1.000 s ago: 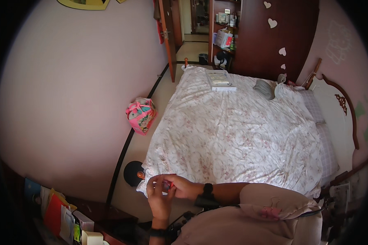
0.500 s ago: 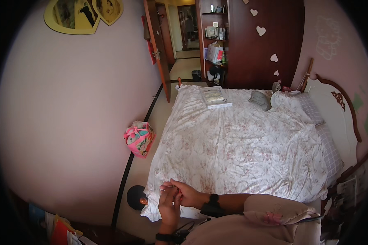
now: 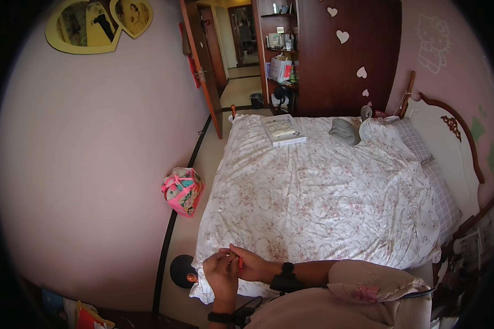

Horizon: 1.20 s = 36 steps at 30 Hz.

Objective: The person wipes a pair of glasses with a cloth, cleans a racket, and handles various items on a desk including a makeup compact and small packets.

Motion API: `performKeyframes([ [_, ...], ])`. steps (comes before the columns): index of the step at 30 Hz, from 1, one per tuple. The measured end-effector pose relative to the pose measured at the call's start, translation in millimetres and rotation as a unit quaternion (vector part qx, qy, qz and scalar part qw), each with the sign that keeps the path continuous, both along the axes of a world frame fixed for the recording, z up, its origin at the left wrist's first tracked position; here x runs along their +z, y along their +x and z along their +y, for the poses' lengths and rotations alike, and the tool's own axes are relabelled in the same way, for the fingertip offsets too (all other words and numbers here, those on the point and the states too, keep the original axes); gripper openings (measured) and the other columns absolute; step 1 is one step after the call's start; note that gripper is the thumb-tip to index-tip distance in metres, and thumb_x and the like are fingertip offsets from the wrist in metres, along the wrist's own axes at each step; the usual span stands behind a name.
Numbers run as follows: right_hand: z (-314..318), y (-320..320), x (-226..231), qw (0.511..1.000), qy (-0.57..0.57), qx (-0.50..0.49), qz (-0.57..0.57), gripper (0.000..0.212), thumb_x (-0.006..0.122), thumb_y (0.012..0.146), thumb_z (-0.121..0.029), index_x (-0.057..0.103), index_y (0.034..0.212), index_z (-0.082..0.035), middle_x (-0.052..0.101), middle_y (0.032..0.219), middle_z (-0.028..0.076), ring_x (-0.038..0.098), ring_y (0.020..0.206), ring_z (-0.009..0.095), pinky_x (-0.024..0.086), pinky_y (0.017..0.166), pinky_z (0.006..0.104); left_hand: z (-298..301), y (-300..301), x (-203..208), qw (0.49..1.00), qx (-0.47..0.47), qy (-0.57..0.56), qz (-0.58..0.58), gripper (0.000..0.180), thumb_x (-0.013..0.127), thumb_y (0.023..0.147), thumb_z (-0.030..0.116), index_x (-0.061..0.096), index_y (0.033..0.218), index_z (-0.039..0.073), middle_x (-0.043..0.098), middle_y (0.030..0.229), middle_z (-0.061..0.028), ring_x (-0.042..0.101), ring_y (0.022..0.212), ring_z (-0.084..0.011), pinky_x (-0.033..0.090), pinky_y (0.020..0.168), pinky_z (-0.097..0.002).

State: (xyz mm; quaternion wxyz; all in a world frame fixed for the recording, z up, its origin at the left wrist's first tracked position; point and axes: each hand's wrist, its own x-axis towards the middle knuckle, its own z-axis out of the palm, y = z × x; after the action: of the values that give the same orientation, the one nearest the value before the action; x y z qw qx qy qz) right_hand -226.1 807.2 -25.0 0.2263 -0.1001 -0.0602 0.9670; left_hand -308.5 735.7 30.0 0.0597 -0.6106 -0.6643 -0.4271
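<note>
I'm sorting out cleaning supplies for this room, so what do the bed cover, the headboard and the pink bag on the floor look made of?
The bed cover looks like thin woven cloth, matte, with fine creases and a faint floral print. The headboard seems to be painted white panel edged in dark glossy wood with carved trim. The pink bag looks like coated paper or plastic film, slightly shiny; which one is unclear.

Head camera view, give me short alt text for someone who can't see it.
Two hands, left hand and right hand, pinch a small red object together at the foot of a bed with a floral duvet; a pink gift bag sits on the floor beside it.
</note>
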Motion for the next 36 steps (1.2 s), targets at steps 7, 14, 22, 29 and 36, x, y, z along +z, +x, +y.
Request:
performKeyframes([
  [7,6,-5,-9,1.0,-0.006,0.007,0.012,0.038,0.036,0.097,-0.037,0.05,0.111,-0.004,0.057,0.104,0.008,0.056,0.094,0.019,0.047,0.085,0.0317,-4,1,2,0.999,0.012,-0.04,-0.014,0.02,0.071,0.069,0.01,0.068,0.089,0.007,0.058,0.095,-0.0083,0.05,0.089,-0.0271,0.039,0.079,-0.0373],
  [14,11,2,-3,1.0,0.003,0.03,0.005,0.039,0.035,0.098,-0.036,0.051,0.115,-0.005,0.057,0.103,0.005,0.055,0.09,0.013,0.047,0.077,0.0272,-2,-2,-1,0.998,0.025,-0.053,0.004,0.022,0.072,0.071,0.01,0.064,0.091,0.006,0.054,0.101,-0.0097,0.046,0.096,-0.0302,0.038,0.082,-0.0397],
  [22,16,-2,-22,1.0,0.009,0.03,-0.001,0.041,0.034,0.098,-0.037,0.048,0.117,-0.004,0.056,0.11,0.011,0.054,0.102,0.019,0.044,0.091,0.0353,1,2,0,0.999,0.004,-0.035,0.012,0.015,0.071,0.073,0.01,0.063,0.084,0.005,0.057,0.09,-0.008,0.047,0.092,-0.028,0.039,0.078,-0.0375],
  [29,14,3,-7,0.999,0.004,0.047,-0.01,0.038,0.036,0.097,-0.037,0.049,0.115,-0.006,0.058,0.107,0.009,0.056,0.099,0.02,0.046,0.088,0.0349,6,-1,-5,0.999,0.015,-0.034,-0.024,0.014,0.067,0.075,0.009,0.064,0.088,0.006,0.057,0.07,-0.0078,0.051,0.075,-0.0259,0.038,0.071,-0.0377],
  [36,17,3,-14,0.997,-0.011,0.062,0.04,0.031,0.044,0.095,-0.034,0.053,0.109,-0.008,0.059,0.095,0.002,0.058,0.087,0.013,0.049,0.081,0.0302,10,-8,-13,0.999,0.015,-0.047,0.005,0.014,0.06,0.08,0.005,0.062,0.094,0.004,0.057,0.073,-0.0123,0.051,0.073,-0.0307,0.038,0.067,-0.0421],
])
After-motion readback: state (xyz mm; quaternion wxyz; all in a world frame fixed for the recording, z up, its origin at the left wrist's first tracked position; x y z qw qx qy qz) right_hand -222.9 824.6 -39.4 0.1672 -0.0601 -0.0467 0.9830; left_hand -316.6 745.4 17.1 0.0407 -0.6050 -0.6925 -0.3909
